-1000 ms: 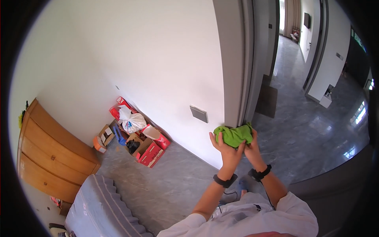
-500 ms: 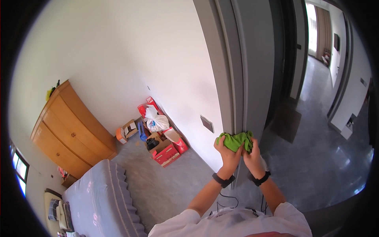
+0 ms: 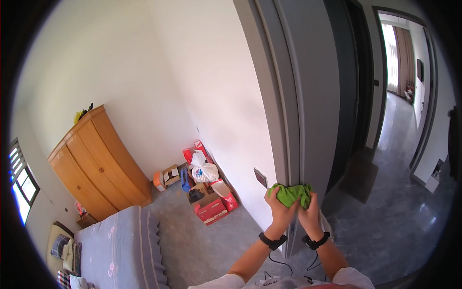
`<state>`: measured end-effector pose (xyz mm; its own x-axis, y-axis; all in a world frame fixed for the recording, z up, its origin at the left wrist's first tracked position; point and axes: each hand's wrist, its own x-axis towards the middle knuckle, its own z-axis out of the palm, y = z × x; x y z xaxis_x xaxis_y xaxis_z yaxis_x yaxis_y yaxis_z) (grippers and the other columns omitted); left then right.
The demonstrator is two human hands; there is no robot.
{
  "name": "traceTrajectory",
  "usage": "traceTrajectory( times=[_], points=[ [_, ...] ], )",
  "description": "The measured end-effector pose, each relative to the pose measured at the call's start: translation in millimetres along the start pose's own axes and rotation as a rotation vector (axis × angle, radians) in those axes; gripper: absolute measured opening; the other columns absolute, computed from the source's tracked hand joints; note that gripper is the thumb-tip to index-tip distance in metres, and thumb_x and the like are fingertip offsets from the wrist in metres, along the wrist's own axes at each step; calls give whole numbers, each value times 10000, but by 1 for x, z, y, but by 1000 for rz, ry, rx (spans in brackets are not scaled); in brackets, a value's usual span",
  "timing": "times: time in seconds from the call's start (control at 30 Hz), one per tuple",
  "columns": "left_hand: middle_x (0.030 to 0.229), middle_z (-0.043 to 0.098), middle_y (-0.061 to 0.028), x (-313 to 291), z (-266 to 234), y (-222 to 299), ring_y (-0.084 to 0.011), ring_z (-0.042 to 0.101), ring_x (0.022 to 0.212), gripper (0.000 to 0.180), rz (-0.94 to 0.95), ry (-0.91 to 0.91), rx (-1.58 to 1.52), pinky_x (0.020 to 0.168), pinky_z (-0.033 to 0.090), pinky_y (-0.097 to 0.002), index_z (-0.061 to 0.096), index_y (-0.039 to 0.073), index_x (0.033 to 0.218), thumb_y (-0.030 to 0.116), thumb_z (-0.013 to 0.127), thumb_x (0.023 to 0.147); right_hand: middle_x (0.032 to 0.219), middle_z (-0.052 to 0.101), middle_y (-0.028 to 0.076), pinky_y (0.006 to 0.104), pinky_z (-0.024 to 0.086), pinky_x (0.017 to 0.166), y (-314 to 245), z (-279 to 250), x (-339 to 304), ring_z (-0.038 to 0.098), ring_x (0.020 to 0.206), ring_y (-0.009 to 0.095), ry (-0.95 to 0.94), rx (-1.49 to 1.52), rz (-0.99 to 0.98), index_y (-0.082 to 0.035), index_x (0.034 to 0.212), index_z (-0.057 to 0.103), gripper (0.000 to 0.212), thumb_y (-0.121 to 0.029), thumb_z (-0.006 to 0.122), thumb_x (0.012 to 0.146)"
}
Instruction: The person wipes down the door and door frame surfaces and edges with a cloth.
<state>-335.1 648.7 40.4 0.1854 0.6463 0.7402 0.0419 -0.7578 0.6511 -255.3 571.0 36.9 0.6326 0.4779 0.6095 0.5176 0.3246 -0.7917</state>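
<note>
A crumpled green cloth (image 3: 290, 194) is pressed against the grey door frame (image 3: 288, 144), just right of a wall switch (image 3: 260, 177). My left hand (image 3: 280, 212) grips the cloth's left side, its fingers curled into the fabric. On the right side, my right hand (image 3: 309, 214) is closed on the same cloth. The two hands almost meet below it, thumbs close together. Folds of cloth hide some of the fingertips. Each wrist wears a black band.
To the left are a bed (image 3: 113, 245) with a lilac cover and a wooden wardrobe (image 3: 98, 164). Red cartons (image 3: 210, 212) and a white bag (image 3: 204, 172) stand along the wall. A brown mat (image 3: 359, 180) lies on the right, before a doorway. Black cables hang below my forearms.
The view has tilted upward, so the room sits lower and the far doorway shows more fully. Both hands still hold the cloth against the door frame.
</note>
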Motion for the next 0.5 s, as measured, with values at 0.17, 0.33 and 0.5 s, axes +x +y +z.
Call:
traceTrajectory(
  times=[0.17, 0.33, 0.5],
  points=[
    [1359, 338, -279, 1, 4, -6, -453, 358, 1286, 895, 38, 27, -48, 1090, 324, -504, 310, 39, 1386, 147, 894, 716, 1096, 639, 200, 375, 500, 888, 1, 0, 1, 648, 1043, 310, -20, 10, 20, 5, 1235, 461, 388, -33, 667, 908],
    [1357, 347, -285, -3, 3, -1, -462, 357, 1288, 897, 13, 23, -58, 1086, 321, -515, 311, 23, 1389, 149, 892, 718, 1149, 615, 180, 356, 478, 937, 7, -3, -4, 625, 1080, 251, -58, 6, 77, 11, 1271, 431, 401, -65, 644, 939],
    [1323, 336, -221, -1, -6, 2, -383, 395, 1262, 888, 33, -2, -24, 1091, 341, -460, 278, 25, 1412, 80, 856, 741, 1201, 591, 267, 424, 488, 933, -1, -5, -5, 622, 1110, 399, -112, -40, -74, 24, 1356, 423, 520, -67, 658, 901]
  ],
)
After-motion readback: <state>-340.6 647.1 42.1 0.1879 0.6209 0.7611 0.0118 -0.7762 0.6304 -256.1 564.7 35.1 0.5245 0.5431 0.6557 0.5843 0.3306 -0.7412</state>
